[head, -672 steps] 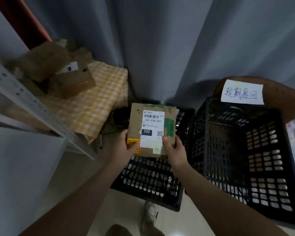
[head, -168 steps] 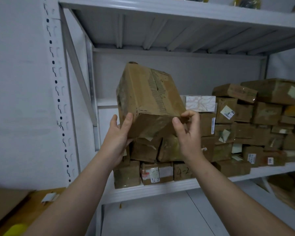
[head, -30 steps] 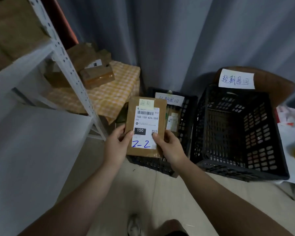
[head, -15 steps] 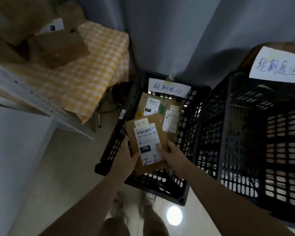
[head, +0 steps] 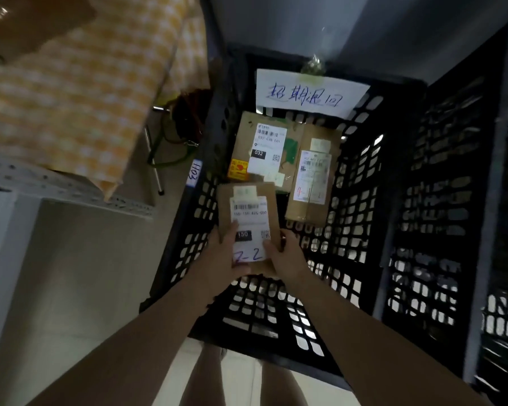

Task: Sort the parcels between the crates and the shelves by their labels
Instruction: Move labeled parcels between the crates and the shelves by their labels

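Observation:
A flat brown parcel (head: 272, 200) with a white label reading 150 and a handwritten 2-2 is held low inside the left black crate (head: 349, 259). My left hand (head: 222, 257) grips its lower left edge, thumb on the label. My right hand (head: 286, 256) grips the lower right corner. Two other parcels lie on the crate floor beyond it: one labelled 032 (head: 244, 142), and a narrower one (head: 313, 174) to its right. A white handwritten sign (head: 308, 93) hangs on the crate's far wall.
A second, taller black crate (head: 452, 200) stands directly to the right. A yellow checked cloth (head: 71, 92) covers a low table at the left, with a brown box (head: 27, 22) on it. A white shelf frame (head: 71, 186) runs below it. A grey curtain hangs behind.
I have leaned closer over the left crate, and both hands have lowered the 150 parcel deeper into it, toward the two parcels on its floor.

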A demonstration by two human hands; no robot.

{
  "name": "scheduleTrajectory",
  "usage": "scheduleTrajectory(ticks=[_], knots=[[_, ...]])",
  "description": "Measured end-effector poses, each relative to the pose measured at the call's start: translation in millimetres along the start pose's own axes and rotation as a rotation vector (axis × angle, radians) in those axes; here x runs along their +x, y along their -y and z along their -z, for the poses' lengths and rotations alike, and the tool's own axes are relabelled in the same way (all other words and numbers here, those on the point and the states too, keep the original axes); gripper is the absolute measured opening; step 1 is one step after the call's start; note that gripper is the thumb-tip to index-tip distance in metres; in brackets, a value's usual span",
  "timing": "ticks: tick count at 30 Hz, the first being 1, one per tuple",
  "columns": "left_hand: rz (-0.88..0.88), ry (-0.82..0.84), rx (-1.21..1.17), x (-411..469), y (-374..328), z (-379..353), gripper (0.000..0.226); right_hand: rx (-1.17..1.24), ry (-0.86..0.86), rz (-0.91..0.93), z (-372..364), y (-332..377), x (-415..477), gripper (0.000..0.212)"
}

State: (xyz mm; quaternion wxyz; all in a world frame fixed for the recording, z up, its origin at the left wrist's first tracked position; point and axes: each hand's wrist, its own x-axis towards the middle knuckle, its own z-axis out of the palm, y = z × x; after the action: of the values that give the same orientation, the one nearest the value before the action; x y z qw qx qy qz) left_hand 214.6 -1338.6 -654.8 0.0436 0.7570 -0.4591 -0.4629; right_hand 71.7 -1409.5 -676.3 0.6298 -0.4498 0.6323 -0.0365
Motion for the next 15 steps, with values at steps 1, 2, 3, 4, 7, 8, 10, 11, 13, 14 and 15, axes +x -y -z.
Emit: scheduleTrajectory(ticks=[1, 2, 3, 4, 7, 8, 10, 11, 13, 14, 15], knots=[[-0.008, -0.009, 0.11, 7, 3, -4, 0.096, 0.071, -0.004, -0.024, -6, -3, 3, 0.052], [-0.016, -0.032, 0.231, 14, 6, -6, 0.098, 0.125, 0.002, -0.031, -10, -4, 8, 0.05], [-0.028, -0.051, 0.339, 21, 9, -8, 0.097, 0.154, 0.014, -0.021, -14, -5, 13, 0.051], [-0.055, -0.06, 0.427, 27, 12, -9, 0.096, 0.169, 0.034, -0.001, -18, -5, 18, 0.054], [-0.149, -0.031, 0.574, 40, 21, -17, 0.092, 0.196, 0.127, 0.073, -23, -12, 29, 0.064], [-0.157, -0.022, 0.599, 42, 22, -20, 0.091, 0.191, 0.158, 0.091, -23, -16, 31, 0.064], [-0.167, -0.012, 0.624, 43, 25, -21, 0.093, 0.154, 0.2, 0.105, -18, -22, 35, 0.066], [-0.175, 0.003, 0.632, 42, 27, -20, 0.096, 0.137, 0.211, 0.109, -16, -24, 36, 0.067], [-0.211, 0.027, 0.673, 40, 31, -14, 0.105, 0.122, 0.204, 0.135, -15, -24, 38, 0.064], [-0.234, 0.019, 0.706, 40, 33, -11, 0.102, 0.114, 0.19, 0.155, -16, -23, 38, 0.062], [-0.258, 0.002, 0.731, 39, 35, -8, 0.093, 0.112, 0.177, 0.178, -17, -23, 36, 0.059]])
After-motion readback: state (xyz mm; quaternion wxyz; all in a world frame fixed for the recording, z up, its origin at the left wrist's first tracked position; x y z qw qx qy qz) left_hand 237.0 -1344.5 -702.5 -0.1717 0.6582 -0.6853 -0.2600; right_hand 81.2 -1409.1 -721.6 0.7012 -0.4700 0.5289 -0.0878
